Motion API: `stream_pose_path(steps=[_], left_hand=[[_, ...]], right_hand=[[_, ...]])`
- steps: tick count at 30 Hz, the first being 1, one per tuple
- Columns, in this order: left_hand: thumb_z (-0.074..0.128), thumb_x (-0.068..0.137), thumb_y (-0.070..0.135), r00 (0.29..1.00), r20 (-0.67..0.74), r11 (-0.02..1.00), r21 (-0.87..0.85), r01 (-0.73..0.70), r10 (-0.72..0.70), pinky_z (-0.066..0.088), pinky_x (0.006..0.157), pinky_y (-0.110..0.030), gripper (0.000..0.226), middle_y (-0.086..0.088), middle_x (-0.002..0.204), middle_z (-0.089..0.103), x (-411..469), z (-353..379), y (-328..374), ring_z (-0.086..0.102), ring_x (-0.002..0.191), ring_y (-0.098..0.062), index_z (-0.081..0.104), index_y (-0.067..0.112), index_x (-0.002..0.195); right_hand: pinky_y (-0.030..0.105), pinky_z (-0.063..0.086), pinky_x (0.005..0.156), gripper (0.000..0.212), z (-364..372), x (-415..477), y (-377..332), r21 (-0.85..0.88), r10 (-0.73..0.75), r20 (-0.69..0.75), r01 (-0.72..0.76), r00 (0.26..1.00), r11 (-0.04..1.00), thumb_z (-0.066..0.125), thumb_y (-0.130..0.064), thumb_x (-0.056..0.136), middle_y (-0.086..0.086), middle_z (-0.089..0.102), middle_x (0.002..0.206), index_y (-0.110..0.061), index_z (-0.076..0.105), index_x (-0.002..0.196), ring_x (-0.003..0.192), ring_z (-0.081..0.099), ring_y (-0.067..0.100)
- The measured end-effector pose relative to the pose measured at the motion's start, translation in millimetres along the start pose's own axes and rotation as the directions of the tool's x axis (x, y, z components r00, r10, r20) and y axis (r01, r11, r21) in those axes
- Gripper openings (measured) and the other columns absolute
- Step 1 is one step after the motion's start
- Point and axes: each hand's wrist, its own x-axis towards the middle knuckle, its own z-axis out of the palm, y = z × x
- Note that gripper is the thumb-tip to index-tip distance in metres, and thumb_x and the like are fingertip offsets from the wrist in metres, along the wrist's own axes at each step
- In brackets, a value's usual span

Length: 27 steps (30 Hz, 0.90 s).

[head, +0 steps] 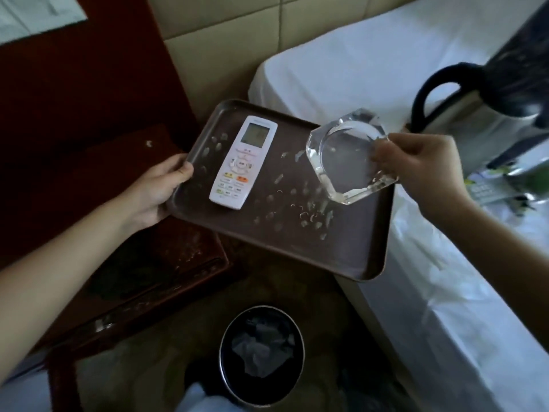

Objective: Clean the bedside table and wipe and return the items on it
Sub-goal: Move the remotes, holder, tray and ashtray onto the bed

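While the left hand (160,188) grips the tray (350,251) by its left edge and the right hand (421,168) holds the glass ashtray (347,159) above its right edge, keep the tray level so the remote (242,162) stays put.

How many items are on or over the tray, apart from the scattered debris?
2. The white remote lies on the tray. The glass ashtray is held tilted above it by the right hand.
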Motion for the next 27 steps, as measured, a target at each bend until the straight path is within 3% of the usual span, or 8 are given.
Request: stream_pose_path(steps=[3,8,12,15,17,18,21,27], left_hand=[[0.039,0.098,0.020,0.995,0.103,0.999,0.037,0.011,-0.015,0.055,0.056,-0.020,0.021,0.008,0.082,0.072,8.1,40.3,1.3,0.069,0.071,-0.005,0.058,0.028,0.103],[0.038,0.099,0.018,0.959,0.281,0.995,0.095,0.017,-0.043,0.055,0.059,-0.018,0.021,0.009,0.078,0.073,20.2,120.7,-3.3,0.069,0.071,-0.004,0.057,0.024,0.104],[0.037,0.098,0.015,0.909,0.407,0.993,0.108,0.049,-0.089,0.054,0.059,-0.018,0.021,0.008,0.079,0.074,28.8,188.9,-7.3,0.069,0.071,-0.004,0.056,0.022,0.105],[0.038,0.098,0.014,0.873,0.473,0.989,0.126,0.071,-0.123,0.054,0.059,-0.017,0.021,0.008,0.080,0.074,36.1,233.3,-15.7,0.069,0.072,-0.004,0.056,0.022,0.106],[0.038,0.098,0.013,0.852,0.501,0.985,0.150,0.084,-0.149,0.054,0.060,-0.017,0.022,0.008,0.080,0.074,41.4,258.4,-23.3,0.069,0.072,-0.004,0.056,0.022,0.106],[0.038,0.098,0.013,0.844,0.511,0.982,0.161,0.096,-0.166,0.054,0.061,-0.017,0.022,0.007,0.082,0.074,45.0,268.9,-27.2,0.069,0.073,-0.004,0.056,0.022,0.108],[0.038,0.098,0.014,0.830,0.517,0.972,0.199,0.122,-0.210,0.056,0.061,-0.019,0.022,0.006,0.081,0.074,59.0,290.1,-36.4,0.069,0.070,-0.005,0.055,0.020,0.111],[0.042,0.097,0.017,0.868,0.443,0.963,0.235,0.130,-0.225,0.056,0.056,-0.020,0.019,0.004,0.074,0.073,90.4,306.2,-45.8,0.069,0.063,-0.006,0.058,0.018,0.106]], right_hand=[[0.044,0.048,0.062,0.021,-35.8,-4.0,31.0,0.000,0.034,-0.046,-0.034,0.998,0.999,0.060,-0.031,0.076,0.023,0.069,0.076,-0.016,0.070,0.066,0.066,0.055,0.014],[0.037,0.043,0.062,0.009,-93.4,-21.1,83.4,0.026,0.067,-0.115,-0.064,0.991,0.998,0.058,-0.026,0.079,0.008,0.068,0.080,-0.023,0.067,0.079,0.063,0.053,0.014],[0.029,0.035,0.058,0.020,-137.9,-35.5,123.7,0.004,0.110,-0.146,-0.111,0.983,0.994,0.060,-0.014,0.085,0.020,0.061,0.062,0.002,0.068,0.076,0.060,0.046,0.014],[0.022,0.036,0.052,0.020,-165.7,-42.9,152.5,0.002,0.159,-0.188,-0.162,0.969,0.987,0.059,-0.012,0.086,0.007,0.061,0.053,0.003,0.067,0.074,0.052,0.045,0.002],[0.015,0.041,0.053,0.017,-180.2,-44.5,173.5,0.054,0.220,-0.220,-0.213,0.950,0.976,0.060,-0.012,0.085,-0.011,0.063,0.050,-0.004,0.069,0.073,0.046,0.049,-0.002],[0.018,0.045,0.056,0.016,-186.5,-45.1,183.1,0.080,0.246,-0.231,-0.233,0.941,0.969,0.061,-0.013,0.084,-0.013,0.063,0.050,-0.006,0.070,0.072,0.047,0.051,-0.002],[0.036,0.050,0.065,0.017,-200.3,-43.7,211.4,0.130,0.295,-0.247,-0.270,0.923,0.954,0.063,-0.020,0.079,-0.011,0.065,0.051,-0.017,0.070,0.064,0.057,0.057,0.013],[0.035,0.051,0.063,0.020,-211.4,-27.6,251.1,0.151,0.344,-0.260,-0.314,0.902,0.937,0.063,-0.014,0.083,-0.009,0.063,0.048,-0.020,0.069,0.066,0.052,0.057,0.013]])
